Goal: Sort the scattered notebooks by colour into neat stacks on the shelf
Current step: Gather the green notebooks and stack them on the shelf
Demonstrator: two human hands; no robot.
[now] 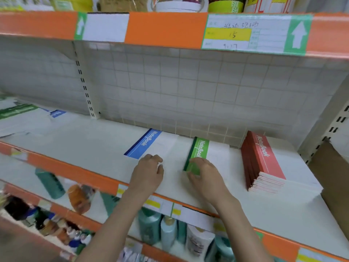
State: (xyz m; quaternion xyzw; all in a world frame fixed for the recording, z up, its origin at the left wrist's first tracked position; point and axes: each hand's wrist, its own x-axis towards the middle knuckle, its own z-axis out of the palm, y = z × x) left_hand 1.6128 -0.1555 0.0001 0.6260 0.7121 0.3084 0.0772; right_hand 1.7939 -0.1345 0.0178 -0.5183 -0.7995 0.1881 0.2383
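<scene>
On the white shelf (90, 148) lie a blue-spined notebook (144, 144), a green-spined notebook stack (200, 148) and a thick stack of red-spined notebooks (264, 163) at the right. My left hand (149, 171) rests with curled fingers on the near white corner of the blue notebook. My right hand (204, 174) grips the near end of the green notebook stack at its spine, fingers curled round the corner. Scattered notebooks (20, 114), green and blue among them, lie in a loose heap at the far left of the shelf.
An orange shelf edge (166, 29) with price labels hangs overhead. Bottles (166, 231) fill the shelf below. A perforated metal upright (328, 133) closes the right side, with a brown carton (332, 182) beside it. A tiled wall backs the shelf.
</scene>
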